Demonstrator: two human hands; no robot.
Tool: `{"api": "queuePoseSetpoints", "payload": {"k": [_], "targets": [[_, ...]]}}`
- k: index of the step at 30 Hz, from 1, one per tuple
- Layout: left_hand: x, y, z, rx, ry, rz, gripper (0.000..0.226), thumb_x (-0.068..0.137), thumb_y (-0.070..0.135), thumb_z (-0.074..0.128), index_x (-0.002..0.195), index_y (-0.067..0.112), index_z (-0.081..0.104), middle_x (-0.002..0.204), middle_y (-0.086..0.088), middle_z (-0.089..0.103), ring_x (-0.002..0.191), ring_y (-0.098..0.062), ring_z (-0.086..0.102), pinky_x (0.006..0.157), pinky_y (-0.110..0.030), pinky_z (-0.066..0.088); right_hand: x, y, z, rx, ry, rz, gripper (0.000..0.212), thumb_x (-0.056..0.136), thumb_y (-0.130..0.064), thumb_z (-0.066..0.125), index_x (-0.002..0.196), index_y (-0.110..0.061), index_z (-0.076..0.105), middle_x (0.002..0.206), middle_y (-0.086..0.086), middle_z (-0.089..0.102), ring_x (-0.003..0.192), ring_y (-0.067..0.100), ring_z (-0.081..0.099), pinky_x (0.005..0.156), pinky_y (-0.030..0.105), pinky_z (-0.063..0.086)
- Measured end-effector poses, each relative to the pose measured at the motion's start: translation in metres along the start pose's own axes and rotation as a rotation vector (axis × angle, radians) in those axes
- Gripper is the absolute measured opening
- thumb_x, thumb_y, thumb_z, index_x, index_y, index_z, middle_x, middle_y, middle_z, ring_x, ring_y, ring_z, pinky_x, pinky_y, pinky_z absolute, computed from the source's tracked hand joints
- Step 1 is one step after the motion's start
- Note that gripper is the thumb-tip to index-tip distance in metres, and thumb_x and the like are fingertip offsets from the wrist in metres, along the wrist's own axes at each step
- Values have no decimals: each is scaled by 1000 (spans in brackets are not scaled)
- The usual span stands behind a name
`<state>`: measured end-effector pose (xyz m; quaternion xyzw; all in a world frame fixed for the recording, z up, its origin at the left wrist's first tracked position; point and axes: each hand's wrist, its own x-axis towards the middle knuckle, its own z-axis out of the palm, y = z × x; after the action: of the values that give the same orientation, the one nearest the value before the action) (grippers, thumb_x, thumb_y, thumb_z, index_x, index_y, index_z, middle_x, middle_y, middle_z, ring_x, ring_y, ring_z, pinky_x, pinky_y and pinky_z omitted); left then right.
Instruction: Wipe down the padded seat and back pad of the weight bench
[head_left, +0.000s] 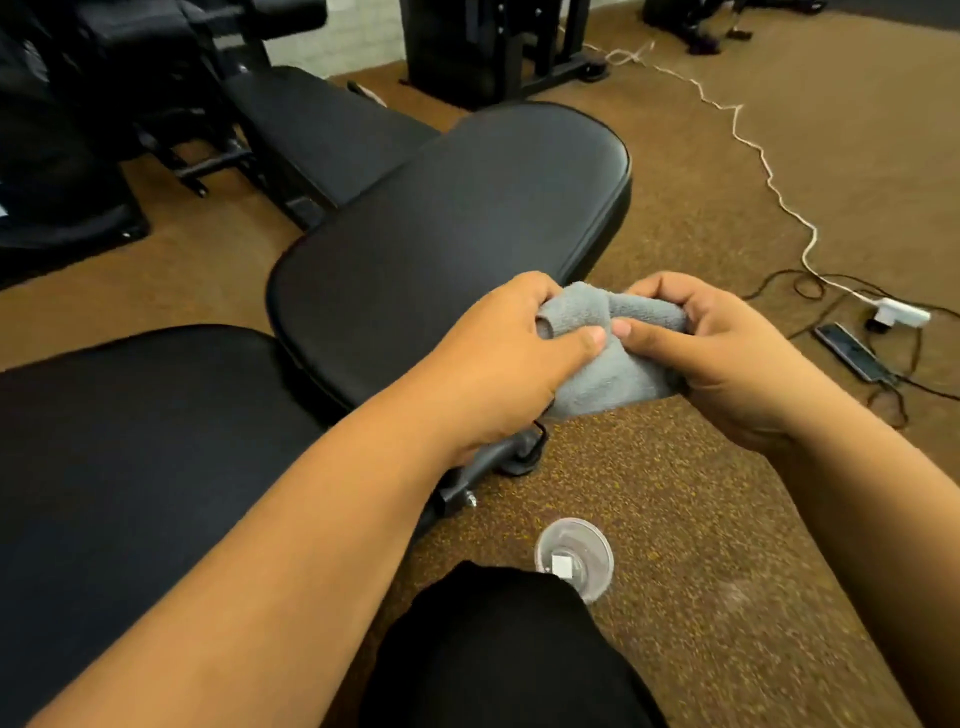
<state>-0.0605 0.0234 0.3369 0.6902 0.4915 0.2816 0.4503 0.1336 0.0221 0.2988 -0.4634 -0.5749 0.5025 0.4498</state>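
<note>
A black weight bench fills the left and middle of the head view. Its smaller padded seat (441, 223) stretches away from me, and the larger back pad (135, 467) lies at the lower left. I hold a folded grey cloth (613, 364) in the air with both hands, just off the near right corner of the seat. My left hand (498, 358) grips the cloth's left side, thumb on top. My right hand (727, 358) pinches its right side. The cloth does not touch either pad.
A clear plastic cup (574, 556) stands on the brown speckled floor by my black-clad knee (498, 654). A phone (849, 351), a white power strip (901, 312) and cables lie at the right. Another black bench (322, 135) and machine frames stand at the back left.
</note>
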Motion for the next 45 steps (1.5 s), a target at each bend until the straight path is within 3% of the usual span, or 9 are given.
{"api": "queuePoseSetpoints", "payload": {"k": [7, 11, 14, 16, 20, 24, 27, 35, 45], "targets": [[36, -42, 85, -114, -329, -223, 33, 84, 29, 62, 115, 20, 55, 109, -13, 65, 105, -31, 64, 93, -55, 51, -38, 85, -50, 173, 152, 179, 53, 54, -49, 90, 88, -20, 61, 85, 3, 62, 77, 14, 58, 64, 25, 51], [53, -99, 121, -238, -405, -425, 34, 74, 26, 59, 105, 12, 57, 108, -26, 63, 90, -29, 59, 76, -44, 43, -55, 149, -52, 236, 217, 330, 50, 58, -45, 89, 90, -17, 63, 87, 8, 62, 79, 18, 57, 67, 29, 50], [57, -153, 141, -184, -347, -524, 8, 86, 15, 62, 93, 17, 58, 90, -15, 60, 78, -22, 54, 65, -28, 42, -66, 199, -43, 279, 232, 459, 28, 73, -32, 81, 92, -18, 66, 90, 8, 66, 84, 22, 58, 74, 37, 48], [54, -189, 158, -145, -307, -569, 9, 91, 11, 61, 97, 18, 58, 87, -7, 60, 74, -18, 54, 57, -23, 43, -75, 234, -36, 270, 250, 527, 13, 86, -16, 69, 99, -16, 65, 93, 7, 69, 87, 22, 60, 76, 37, 49], [42, -243, 186, -223, -181, -663, 19, 89, 3, 64, 103, 14, 58, 92, -5, 64, 80, -13, 59, 67, -26, 50, -87, 284, -19, 252, 323, 644, 25, 91, 2, 59, 111, -13, 59, 104, 13, 67, 87, 19, 61, 75, 34, 53], [29, -279, 194, -148, -114, -712, 38, 85, 6, 71, 117, 9, 51, 104, -7, 64, 91, -18, 62, 79, -28, 52, -95, 312, -6, 178, 398, 698, 35, 85, -3, 72, 112, -19, 56, 104, 21, 66, 86, 24, 65, 79, 42, 57], [24, -299, 198, -195, -70, -774, 43, 85, 5, 71, 121, 11, 48, 112, -9, 64, 101, -21, 63, 79, -28, 52, -97, 327, 0, 56, 443, 709, 30, 82, -7, 75, 105, -18, 58, 92, 11, 65, 79, 18, 63, 73, 37, 56], [17, -303, 206, -84, 25, -671, 31, 86, 11, 71, 110, 16, 53, 91, 9, 59, 79, 1, 55, 58, -10, 41, -103, 340, 5, -16, 487, 657, 20, 81, -8, 76, 96, -16, 64, 83, 7, 64, 75, 16, 58, 72, 39, 54], [11, -307, 198, -16, -12, -727, 43, 85, 14, 72, 122, 11, 51, 102, 0, 56, 80, -5, 53, 62, -16, 41, -104, 336, 14, 15, 458, 670, 27, 82, -6, 74, 102, -18, 60, 87, 4, 61, 80, 17, 58, 83, 48, 54]]}}
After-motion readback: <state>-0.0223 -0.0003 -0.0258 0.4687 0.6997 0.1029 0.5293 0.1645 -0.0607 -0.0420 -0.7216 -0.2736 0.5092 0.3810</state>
